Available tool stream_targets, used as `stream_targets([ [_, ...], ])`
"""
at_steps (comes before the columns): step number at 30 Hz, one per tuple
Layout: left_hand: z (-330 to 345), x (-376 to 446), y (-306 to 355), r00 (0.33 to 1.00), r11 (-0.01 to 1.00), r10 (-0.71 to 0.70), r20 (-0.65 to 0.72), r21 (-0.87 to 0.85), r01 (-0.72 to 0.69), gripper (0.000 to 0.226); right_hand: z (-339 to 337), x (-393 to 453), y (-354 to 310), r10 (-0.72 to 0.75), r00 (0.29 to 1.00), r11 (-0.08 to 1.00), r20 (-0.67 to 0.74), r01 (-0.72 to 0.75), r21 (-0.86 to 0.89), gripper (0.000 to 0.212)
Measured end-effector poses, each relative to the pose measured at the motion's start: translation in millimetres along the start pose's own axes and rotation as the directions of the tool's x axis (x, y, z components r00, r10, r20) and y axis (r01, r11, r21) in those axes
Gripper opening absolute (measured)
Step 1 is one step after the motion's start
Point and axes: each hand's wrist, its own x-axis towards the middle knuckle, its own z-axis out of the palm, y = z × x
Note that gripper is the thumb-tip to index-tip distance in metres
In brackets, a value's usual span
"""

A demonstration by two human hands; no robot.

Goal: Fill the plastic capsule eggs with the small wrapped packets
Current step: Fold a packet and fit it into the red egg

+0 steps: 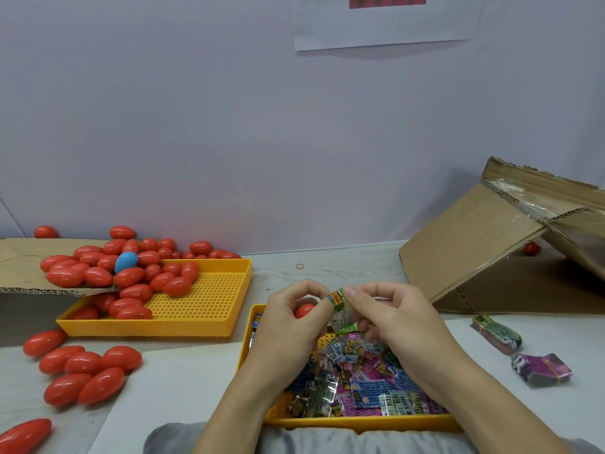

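Grey tabletop: above the packet tray point(360, 422), the left hand point(291, 322) seemingly curls round a red egg point(304, 311); the right hand point(389, 316) pinches a folded packet point(340, 306). Roll it tight before pushing in.

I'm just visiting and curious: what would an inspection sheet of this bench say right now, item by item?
Surface: pale table, partly covered by white sheets.
Job's things: red capsule eggs heaped in a yellow tray, one blue egg among them; more red eggs loose on the table; wrapped packets piled in a second yellow tray.
Clutter: two banded packet bundles and, a rubber band, an open cardboard box, flat cardboard.
Grippers: left hand holds a red egg; right hand pinches a green packet.
Cables: nothing seen.
Surroundings: plain wall with a paper sheet.
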Motion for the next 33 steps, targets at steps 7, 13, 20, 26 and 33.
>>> stream_targets([
  [7, -1.0, -1.0, 1.8, 0.999, 0.992, 0.051, -0.006, 0.114, -0.050, 0.029, 1.2, 1.2, -2.1, 0.014, 0.999, 0.999, 0.048, -0.016, 0.042, 0.045],
  [13, 0.3, -3.1, 6.1, 0.998, 0.984, 0.067, 0.007, 0.168, -0.068, 0.025, -0.1, -0.7, -2.4, -0.002, 0.997, 0.998, 0.083, -0.003, 0.064, 0.044],
  [20, 0.8, -3.7, 7.8, 0.998, 0.983, 0.060, 0.005, 0.173, -0.060, 0.024, -0.6, -0.1, 0.5, -0.045, 0.998, 0.996, 0.043, 0.041, 0.075, 0.041],
  [26, 2.8, -4.7, 9.7, 0.999, 0.987, 0.013, 0.036, 0.160, -0.018, 0.025, -0.5, -1.6, -2.5, -0.157, 0.987, 0.975, 0.026, 0.150, 0.162, 0.029],
  [33, 0.1, -2.4, 7.1, 1.000, 0.996, 0.011, -0.027, 0.091, -0.008, 0.022, 0.3, -4.9, -5.8, -0.174, 0.982, 0.977, 0.072, 0.163, 0.135, 0.027],
])
